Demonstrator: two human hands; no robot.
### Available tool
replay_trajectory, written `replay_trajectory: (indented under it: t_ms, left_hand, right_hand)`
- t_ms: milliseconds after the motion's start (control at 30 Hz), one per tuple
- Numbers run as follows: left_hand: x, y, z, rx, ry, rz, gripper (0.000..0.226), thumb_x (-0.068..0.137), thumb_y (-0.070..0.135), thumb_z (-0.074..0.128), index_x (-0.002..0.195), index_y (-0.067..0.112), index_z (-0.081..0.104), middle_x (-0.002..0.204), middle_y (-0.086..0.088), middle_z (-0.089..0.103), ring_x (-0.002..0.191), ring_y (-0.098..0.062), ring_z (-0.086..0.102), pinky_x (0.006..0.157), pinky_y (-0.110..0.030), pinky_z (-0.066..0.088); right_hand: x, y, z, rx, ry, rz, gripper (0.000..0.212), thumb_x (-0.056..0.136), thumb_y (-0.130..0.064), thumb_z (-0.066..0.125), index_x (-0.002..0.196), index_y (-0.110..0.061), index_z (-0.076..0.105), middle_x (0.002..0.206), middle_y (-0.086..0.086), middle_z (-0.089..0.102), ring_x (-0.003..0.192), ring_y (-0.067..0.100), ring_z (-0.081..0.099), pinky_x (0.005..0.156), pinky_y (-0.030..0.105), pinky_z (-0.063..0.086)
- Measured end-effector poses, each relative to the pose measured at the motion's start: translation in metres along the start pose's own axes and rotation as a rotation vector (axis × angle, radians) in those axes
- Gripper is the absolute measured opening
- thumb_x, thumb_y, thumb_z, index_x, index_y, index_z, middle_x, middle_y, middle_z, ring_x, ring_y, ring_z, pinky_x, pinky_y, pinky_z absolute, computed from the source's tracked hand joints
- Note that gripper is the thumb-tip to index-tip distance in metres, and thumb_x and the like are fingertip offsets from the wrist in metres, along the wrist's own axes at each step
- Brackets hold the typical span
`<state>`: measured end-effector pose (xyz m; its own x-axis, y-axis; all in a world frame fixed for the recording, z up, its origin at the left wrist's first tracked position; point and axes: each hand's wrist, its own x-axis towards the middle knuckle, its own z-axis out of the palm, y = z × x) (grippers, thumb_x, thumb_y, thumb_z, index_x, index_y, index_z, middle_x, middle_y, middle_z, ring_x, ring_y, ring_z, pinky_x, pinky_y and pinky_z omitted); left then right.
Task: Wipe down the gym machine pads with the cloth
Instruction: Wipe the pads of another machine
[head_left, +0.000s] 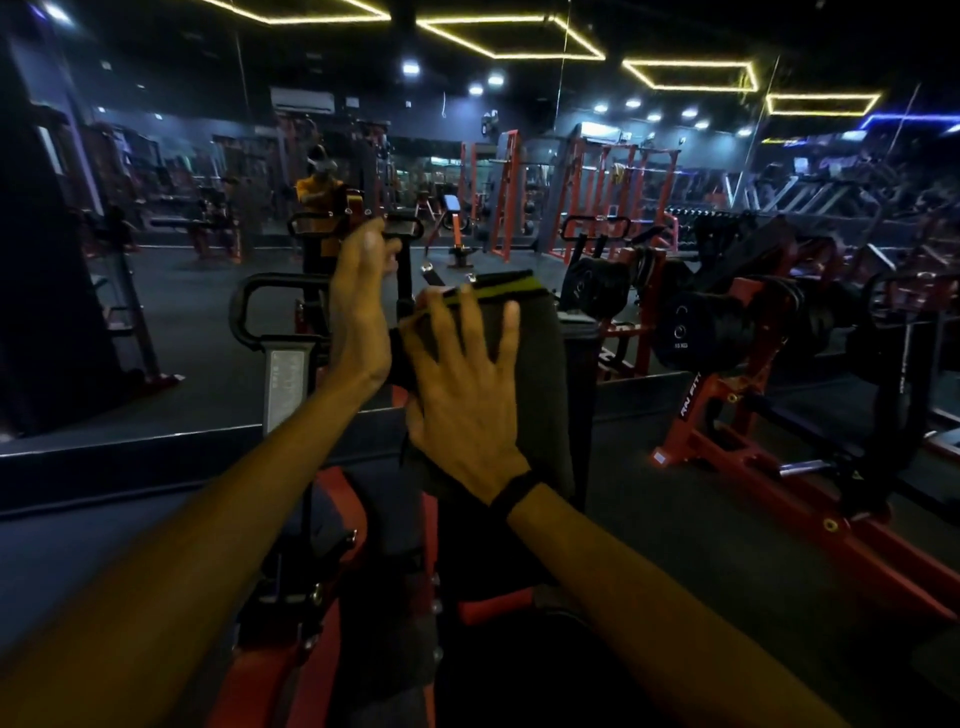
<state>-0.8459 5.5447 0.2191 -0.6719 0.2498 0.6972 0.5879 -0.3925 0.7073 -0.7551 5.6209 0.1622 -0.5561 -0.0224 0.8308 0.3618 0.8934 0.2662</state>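
The cloth (519, 332) is draped over the upright pad (566, 395) of the machine straight ahead of me, dark grey with a yellow-green stripe running along its top edge. It covers most of the pad's face, hanging from the top down past my wrist. My right hand (462, 384) lies flat on the cloth with its fingers (470, 317) spread wide and straight, the fingertips reaching just under the stripe; that grip is splayed and pressing, curled round nothing. A dark band (511, 493) circles the right wrist. My left hand (361, 306) stands on edge just beside the pad's left side, fingers long and together, pointing up and away; the palm side is turned from me, so I cannot tell whether it touches the cloth or the pad's edge, though the fingers look straight rather than curled.

Left of that hand, a black looped handle (249, 301) rises from a grey post (283, 384) with a label I cannot read. Below my arms, the red frame (332, 499) and dark upholstery of the machine fill the lower middle. To the right, a red plate-loaded machine (727, 415) sits on the dark floor with black weight plates (691, 332) hung on it. Ahead is a mirror wall: a person in an orange top (317, 192) shows in it, with red racks (613, 192) farther right. Yellow hexagon light strips (691, 75) glow on the ceiling.
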Motion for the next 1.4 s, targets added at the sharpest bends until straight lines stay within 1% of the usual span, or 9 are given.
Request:
replay_trajectory:
  t_ms: [100, 300, 467, 667, 800, 1000, 1133, 1267, 1400]
  left_hand:
    - [-0.015, -0.005, 0.001, 0.093, 0.034, 0.053, 0.079, 0.09, 0.067, 0.035, 0.144, 0.009, 0.045, 0.14, -0.01, 0.055, 0.128, -0.017, 0.053, 0.11, -0.042, 0.043]
    - [-0.036, -0.013, 0.014, 0.171, -0.111, 0.116, 0.066, 0.093, 0.059, 0.037, 0.143, 0.017, 0.046, 0.141, -0.002, 0.054, 0.131, -0.013, 0.05, 0.111, -0.043, 0.042]
    - [-0.047, -0.017, 0.024, 0.331, -0.239, 0.202, 0.065, 0.096, 0.064, 0.034, 0.142, 0.021, 0.049, 0.135, 0.0, 0.054, 0.128, -0.018, 0.049, 0.109, -0.03, 0.036]
    - [-0.042, -0.015, 0.039, 0.515, -0.318, 0.344, 0.06, 0.1, 0.053, 0.033, 0.133, 0.011, 0.06, 0.138, -0.004, 0.057, 0.132, -0.018, 0.048, 0.114, -0.045, 0.033]
    - [-0.045, -0.021, 0.043, 0.534, -0.29, 0.393, 0.056, 0.101, 0.049, 0.034, 0.13, 0.01, 0.061, 0.133, -0.005, 0.057, 0.127, -0.019, 0.048, 0.109, -0.038, 0.036]
    - [-0.047, -0.026, 0.047, 0.533, -0.247, 0.404, 0.056, 0.1, 0.049, 0.035, 0.126, 0.008, 0.063, 0.126, -0.008, 0.058, 0.121, -0.026, 0.052, 0.103, -0.03, 0.032]
    - [-0.048, -0.023, 0.048, 0.512, -0.222, 0.416, 0.057, 0.1, 0.049, 0.035, 0.124, 0.007, 0.065, 0.122, -0.009, 0.059, 0.117, -0.027, 0.054, 0.1, -0.046, 0.038]
    - [-0.052, -0.022, 0.049, 0.513, -0.207, 0.395, 0.06, 0.1, 0.053, 0.032, 0.124, 0.01, 0.065, 0.122, -0.007, 0.059, 0.12, -0.027, 0.052, 0.103, -0.051, 0.034]
    - [-0.052, -0.02, 0.043, 0.548, -0.252, 0.338, 0.061, 0.097, 0.057, 0.029, 0.129, 0.017, 0.062, 0.127, 0.0, 0.055, 0.126, -0.018, 0.045, 0.11, -0.048, 0.023]
  right_hand:
    - [-0.018, -0.01, 0.005, -0.166, -0.138, -0.169, 0.06, 0.089, -0.037, 0.044, 0.145, -0.015, 0.051, 0.162, 0.015, 0.029, 0.153, 0.039, 0.005, 0.118, 0.062, -0.015]
    - [-0.095, -0.022, 0.034, -0.022, -0.209, -0.371, 0.044, 0.085, -0.023, 0.046, 0.115, -0.002, 0.072, 0.131, 0.021, 0.063, 0.138, 0.041, 0.042, 0.124, 0.051, 0.008]
    - [-0.158, -0.009, 0.047, 0.086, -0.139, -0.352, 0.048, 0.091, -0.038, 0.059, 0.134, -0.019, 0.063, 0.151, 0.003, 0.05, 0.151, 0.026, 0.024, 0.124, 0.051, -0.001]
    - [-0.212, 0.023, 0.055, 0.074, -0.1, -0.304, 0.063, 0.098, -0.065, 0.041, 0.155, -0.04, 0.03, 0.165, -0.012, 0.02, 0.155, 0.022, 0.011, 0.123, 0.054, 0.001]
    - [-0.221, 0.009, 0.054, 0.193, -0.174, 0.071, 0.067, 0.096, -0.071, 0.036, 0.155, -0.046, 0.018, 0.169, -0.004, 0.006, 0.156, 0.027, 0.0, 0.12, 0.058, 0.003]
    - [-0.199, -0.058, 0.039, 0.43, -0.275, 0.907, 0.074, 0.092, -0.081, 0.01, 0.155, -0.049, -0.011, 0.163, 0.013, -0.028, 0.149, 0.037, -0.027, 0.11, 0.067, -0.023]
    - [-0.18, -0.091, 0.029, 0.58, -0.286, 1.291, 0.074, 0.078, -0.09, -0.005, 0.141, -0.06, -0.031, 0.152, 0.004, -0.049, 0.143, 0.03, -0.041, 0.114, 0.074, -0.005]
    - [-0.177, -0.091, 0.038, 0.581, -0.223, 1.345, 0.08, 0.079, -0.092, 0.003, 0.146, -0.058, -0.025, 0.157, 0.004, -0.042, 0.151, 0.035, -0.023, 0.115, 0.066, 0.017]
    - [-0.186, -0.054, 0.054, 0.699, 0.083, 1.361, 0.083, 0.078, -0.092, 0.034, 0.15, -0.061, 0.008, 0.167, 0.001, -0.018, 0.154, 0.033, -0.005, 0.121, 0.062, 0.012]
